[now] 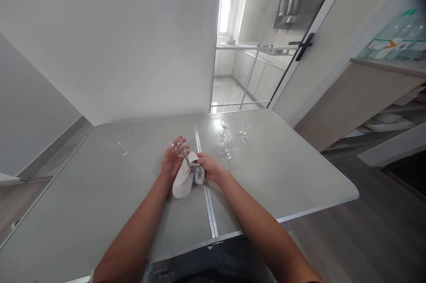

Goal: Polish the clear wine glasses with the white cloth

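My left hand is closed around the bowl of a clear wine glass, tilted above the table with its rim pointing away to the left. A pale cloth hangs from the lower end of the glass, hiding its stem and foot. My right hand grips the cloth there, fingers pinched together. To the right, several clear stemmed glasses stand on the table, among them a near one, one behind it and one farther right.
The grey folding table has a metal seam down its middle. At its left side is another clear glass, too faint to make out fully. A glass door stands behind. Plastic bottles sit on a shelf at right.
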Motion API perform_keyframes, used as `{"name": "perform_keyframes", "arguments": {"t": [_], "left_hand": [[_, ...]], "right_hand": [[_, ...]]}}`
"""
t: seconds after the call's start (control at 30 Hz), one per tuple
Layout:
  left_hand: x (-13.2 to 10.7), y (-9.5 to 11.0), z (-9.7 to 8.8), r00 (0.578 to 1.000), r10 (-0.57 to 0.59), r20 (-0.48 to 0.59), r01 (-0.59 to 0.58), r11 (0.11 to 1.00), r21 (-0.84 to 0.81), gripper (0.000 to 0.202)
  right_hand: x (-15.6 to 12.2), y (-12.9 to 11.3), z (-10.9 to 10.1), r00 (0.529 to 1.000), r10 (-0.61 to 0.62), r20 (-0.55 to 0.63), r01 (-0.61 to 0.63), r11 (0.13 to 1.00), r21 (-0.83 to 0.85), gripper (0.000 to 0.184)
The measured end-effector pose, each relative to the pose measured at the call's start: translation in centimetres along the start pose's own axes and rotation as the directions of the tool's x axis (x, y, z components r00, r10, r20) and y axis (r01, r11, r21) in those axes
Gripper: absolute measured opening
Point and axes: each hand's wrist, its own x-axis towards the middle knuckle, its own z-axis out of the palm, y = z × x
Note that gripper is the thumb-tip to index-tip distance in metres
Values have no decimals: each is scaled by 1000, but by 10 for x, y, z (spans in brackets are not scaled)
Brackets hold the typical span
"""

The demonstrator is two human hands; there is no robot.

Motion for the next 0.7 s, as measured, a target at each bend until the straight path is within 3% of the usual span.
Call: {"name": "perform_keyframes", "arguments": {"t": [0.2, 0.37, 0.57, 0.7], "left_hand": [[2, 0, 0, 991, 110, -78, -109, 994, 12, 61], [4, 1, 1, 989, 134, -67, -132, 991, 31, 69], [0, -1, 5, 996, 93, 18, -94, 993, 66, 72], [-2, -2, 7, 995, 75, 61, -81, 991, 108, 71]], "right_hand": [[5, 1, 2, 982, -51, -182, 53, 999, 5, 35], [5, 5, -5, 977, -54, -208, 2, 970, -243, 30], [4, 6, -8, 940, -143, -311, -33, 866, -498, 37], [4, 4, -6, 867, -337, -368, -24, 708, -706, 42]]}}
